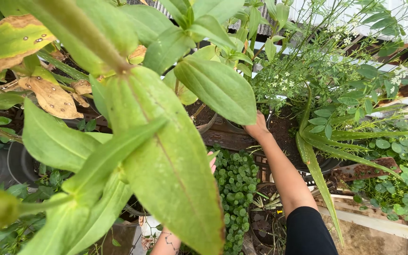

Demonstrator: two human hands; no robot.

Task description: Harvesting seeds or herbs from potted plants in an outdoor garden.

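Note:
My right hand (257, 128) reaches forward from a black sleeve to the near rim of a dark pot (327, 163) of black soil. Its fingers go under a big green leaf (218, 85), so what they touch is hidden. Only the fingertips of my left hand (212, 160) show, at the edge of a very large foreground leaf (171, 165) and beside a mat of small round-leaved plants (236, 189). My left forearm shows at the bottom edge. An aloe-like plant (315, 156) spreads from the pot beside my right arm.
A fine-stemmed herb with tiny white flowers (298, 75) stands behind the pot. Yellowed, browning leaves (48, 94) hang at the upper left. A dark round container (10, 165) sits at the left. Pale wooden planks (378, 222) run along the lower right.

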